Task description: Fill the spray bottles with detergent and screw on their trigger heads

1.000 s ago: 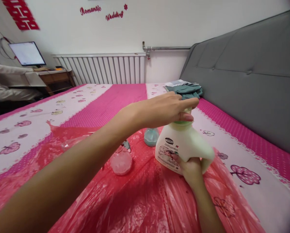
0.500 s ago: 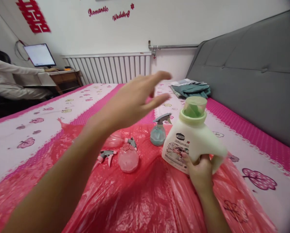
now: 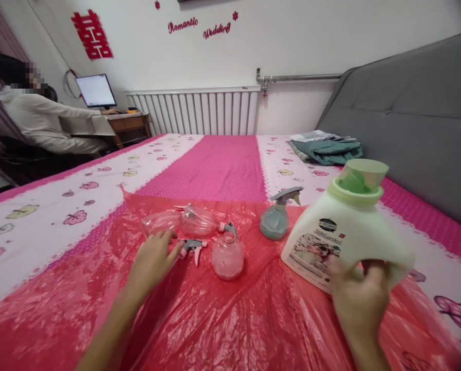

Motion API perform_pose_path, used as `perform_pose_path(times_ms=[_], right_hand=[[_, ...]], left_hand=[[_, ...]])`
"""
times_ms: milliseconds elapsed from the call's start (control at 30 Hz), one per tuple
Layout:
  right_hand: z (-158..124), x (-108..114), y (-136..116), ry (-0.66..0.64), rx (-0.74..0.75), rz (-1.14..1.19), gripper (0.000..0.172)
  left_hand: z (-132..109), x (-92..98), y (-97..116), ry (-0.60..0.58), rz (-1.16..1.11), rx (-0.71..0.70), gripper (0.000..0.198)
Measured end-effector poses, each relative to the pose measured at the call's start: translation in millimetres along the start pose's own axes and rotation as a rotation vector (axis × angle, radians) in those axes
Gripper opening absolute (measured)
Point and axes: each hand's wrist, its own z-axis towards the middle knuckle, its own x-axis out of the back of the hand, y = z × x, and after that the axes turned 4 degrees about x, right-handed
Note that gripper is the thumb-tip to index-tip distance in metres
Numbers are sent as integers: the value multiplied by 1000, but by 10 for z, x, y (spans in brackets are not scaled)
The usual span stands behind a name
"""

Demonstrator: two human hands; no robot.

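Observation:
My right hand (image 3: 359, 296) grips the handle of a white detergent jug (image 3: 354, 232) with a green cap, which stands on red plastic sheeting (image 3: 230, 319). Over the sheeting on the left, my left hand (image 3: 153, 260) has thumb and forefinger apart, beside a grey-and-pink spray trigger head (image 3: 192, 246). Whether they touch is hard to tell. An open-necked round bottle (image 3: 227, 257) stands just right of that head. Behind lie clear spray bottles (image 3: 199, 220) on their sides. A bluish spray bottle (image 3: 274, 221) with a grey trigger stands upright near the jug.
The sheeting covers part of a bed with a pink patterned cover (image 3: 218, 165). Folded clothes (image 3: 326, 147) lie by the grey headboard (image 3: 408, 98). A radiator (image 3: 199, 113) lines the wall. At far left, a person (image 3: 40, 113) sits at a desk with a monitor (image 3: 96, 91).
My left hand has come down and left from beside the jug's cap to the spray trigger head. My right hand stays on the jug's handle. The view has turned slightly left.

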Motion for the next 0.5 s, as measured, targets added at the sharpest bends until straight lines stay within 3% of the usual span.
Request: perform_pose_path(times_ms=[133, 300, 400, 500], right_hand=[[-87, 67, -62, 12, -55, -26, 76], [-89, 86, -71, -17, -30, -13, 76], [-89, 100, -49, -36, -26, -11, 77], [-91, 111, -44, -74, -54, -30, 76]], left_hand=[[-75, -130, 167, -109, 178, 24, 35], [-98, -154, 218, -99, 156, 75, 23], [-135, -16, 72, -75, 49, 102, 26], [-181, 269, -93, 6, -199, 135, 29]])
